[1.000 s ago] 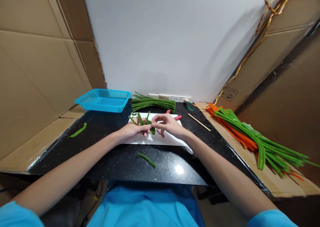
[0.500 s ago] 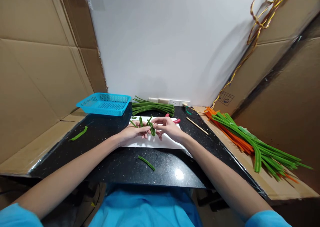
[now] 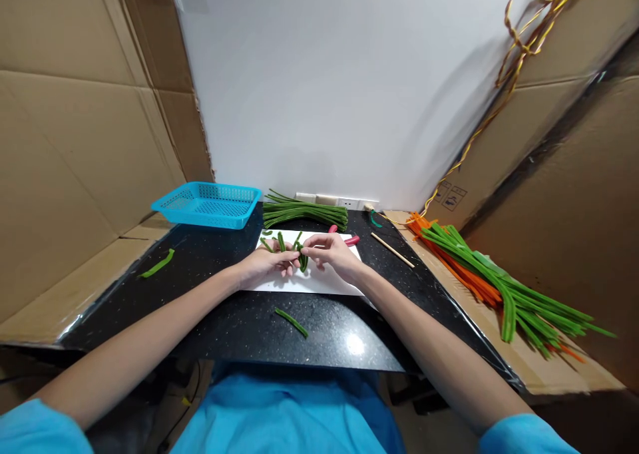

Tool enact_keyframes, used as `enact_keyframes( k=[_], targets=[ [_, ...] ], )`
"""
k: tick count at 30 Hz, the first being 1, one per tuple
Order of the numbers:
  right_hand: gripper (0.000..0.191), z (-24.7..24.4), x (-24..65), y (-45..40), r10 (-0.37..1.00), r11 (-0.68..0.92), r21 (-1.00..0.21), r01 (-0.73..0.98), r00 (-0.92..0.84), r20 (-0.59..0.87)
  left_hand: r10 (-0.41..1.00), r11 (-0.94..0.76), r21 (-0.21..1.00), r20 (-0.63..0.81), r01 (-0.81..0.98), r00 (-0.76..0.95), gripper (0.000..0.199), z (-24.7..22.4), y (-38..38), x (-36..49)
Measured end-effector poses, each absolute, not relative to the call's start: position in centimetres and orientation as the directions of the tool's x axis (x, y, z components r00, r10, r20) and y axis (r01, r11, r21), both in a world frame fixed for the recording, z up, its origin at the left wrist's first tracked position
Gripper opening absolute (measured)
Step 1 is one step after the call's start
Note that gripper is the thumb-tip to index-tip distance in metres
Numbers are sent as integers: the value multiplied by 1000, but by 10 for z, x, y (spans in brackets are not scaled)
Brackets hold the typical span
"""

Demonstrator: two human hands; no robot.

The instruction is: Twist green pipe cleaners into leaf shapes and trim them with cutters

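Observation:
Over the white board (image 3: 324, 285), both hands meet at a looped piece of dark green pipe cleaner (image 3: 303, 262). My left hand (image 3: 267, 262) is closed, pinching the loop between thumb and fingers. From the right, my right hand (image 3: 332, 253) pinches the top of the same piece with thumb and forefinger. Short green pipe cleaner pieces (image 3: 281, 241) stick up beside the left fingers; whether that hand holds them too, I cannot tell. Just behind my right hand show the red handles (image 3: 352, 240) of a tool whose other end is hidden.
A blue basket (image 3: 204, 218) stands back left, beside a dark green pipe cleaner bundle (image 3: 304, 212). Loose green pieces lie at left (image 3: 158, 263) and in front (image 3: 291, 322). A wooden stick (image 3: 392, 250) and green (image 3: 499, 284) and orange bundles (image 3: 462, 267) lie right. Cardboard walls flank the table.
The looped piece has turned and looks narrower. My right fingers have drawn together slightly at its top. The whole view has shifted a little; the things on the table stay in place.

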State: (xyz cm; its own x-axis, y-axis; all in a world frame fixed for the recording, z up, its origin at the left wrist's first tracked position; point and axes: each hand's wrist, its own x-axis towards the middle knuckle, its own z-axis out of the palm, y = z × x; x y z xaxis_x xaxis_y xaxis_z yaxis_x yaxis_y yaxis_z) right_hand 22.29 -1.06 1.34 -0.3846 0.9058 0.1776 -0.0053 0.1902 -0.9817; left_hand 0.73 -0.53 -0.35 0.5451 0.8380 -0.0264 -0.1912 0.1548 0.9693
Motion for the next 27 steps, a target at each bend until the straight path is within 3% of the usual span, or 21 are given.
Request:
enact_keyframes(
  k=[5, 13, 17, 22, 27],
  targets=[
    [30, 19, 226, -14, 881, 351, -936, 17, -344, 324, 831, 187, 961, -44, -205, 555, 16, 3, -6, 5],
    [32, 21, 224, -23, 797, 419, -907, 34, -492, 350, 841, 173, 959, -26, -224, 540, 24, 6, -9, 4],
    [34, 19, 223, -19, 797, 413, -911, 11, -488, 355, 884, 74, 959, 64, -273, 463, 29, 7, -8, 5],
    [55, 19, 227, -15, 824, 311, -947, -81, -473, 311, 910, -33, 958, 147, -286, 388, 31, 9, -5, 5],
    [44, 15, 229, -10, 811, 224, -971, -88, -536, 236, 915, -89, 953, 192, -288, 355, 30, 12, -3, 4]
  ],
)
